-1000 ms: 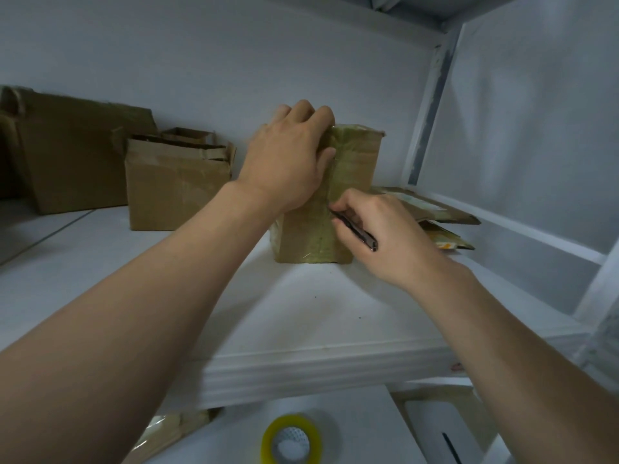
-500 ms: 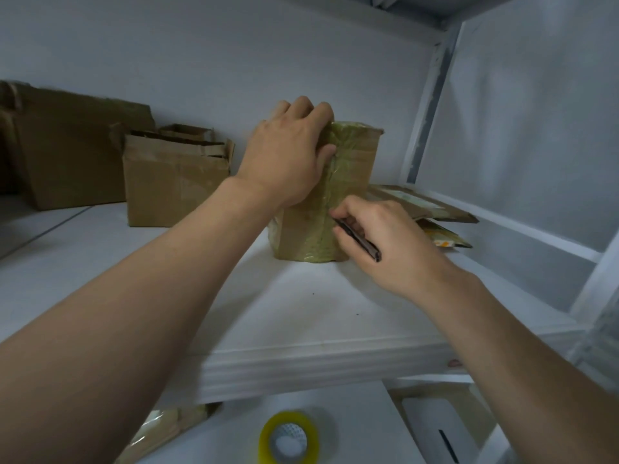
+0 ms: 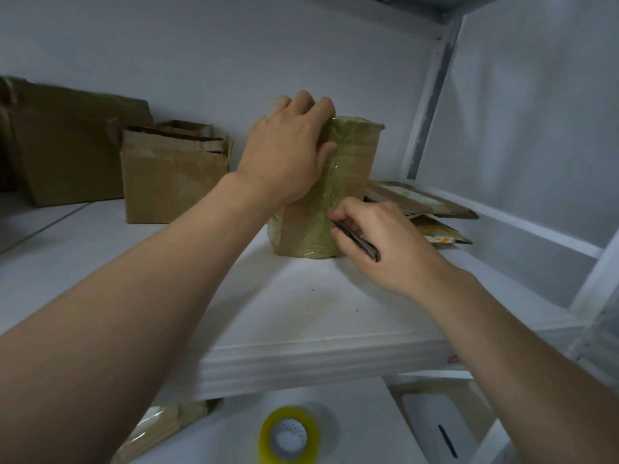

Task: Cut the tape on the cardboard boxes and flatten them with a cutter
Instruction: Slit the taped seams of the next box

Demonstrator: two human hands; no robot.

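A small cardboard box (image 3: 355, 169) wrapped in yellowish tape stands upright on the white shelf (image 3: 301, 316). My left hand (image 3: 288, 155) grips its top left corner, fingers curled over the upper edge. My right hand (image 3: 378, 242) holds a dark cutter (image 3: 356, 241) with its tip against the taped front face, low on the box. The blade tip is hidden behind my fingers.
Two open cardboard boxes (image 3: 174, 175) (image 3: 67, 142) stand at the back left. Flattened cardboard (image 3: 422, 202) lies at the right behind the box. A roll of yellow tape (image 3: 289, 433) and a white device (image 3: 438, 430) sit on the lower level. A wall closes the right side.
My right hand with the cutter has slid downward along the taped front of the box. My left hand has kept its hold on the top.
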